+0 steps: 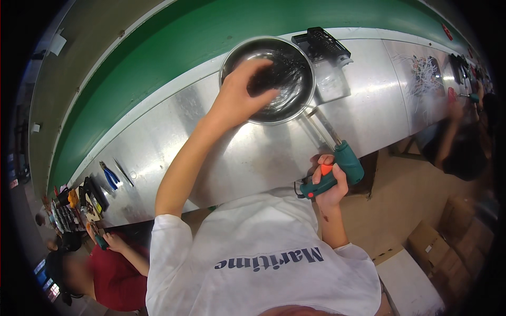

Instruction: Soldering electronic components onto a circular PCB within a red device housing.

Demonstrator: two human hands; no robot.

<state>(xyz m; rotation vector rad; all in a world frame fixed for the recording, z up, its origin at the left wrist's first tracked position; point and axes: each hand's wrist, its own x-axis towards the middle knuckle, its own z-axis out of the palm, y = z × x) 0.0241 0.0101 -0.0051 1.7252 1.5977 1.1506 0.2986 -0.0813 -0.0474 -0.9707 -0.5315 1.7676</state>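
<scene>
"White shirt nearest us, then the right hand, fingers wrapped round a green power tool, near and right of the bowl. What could go wrong?"

"Its shaft points toward the bowl; a careless swing might knock it, I'd judge."

"And the left hand?"

"Over the bowl, thumb and fingers spread; dark, blurred contents lie between and past the tips. Whether they touch, I can't tell."
</scene>
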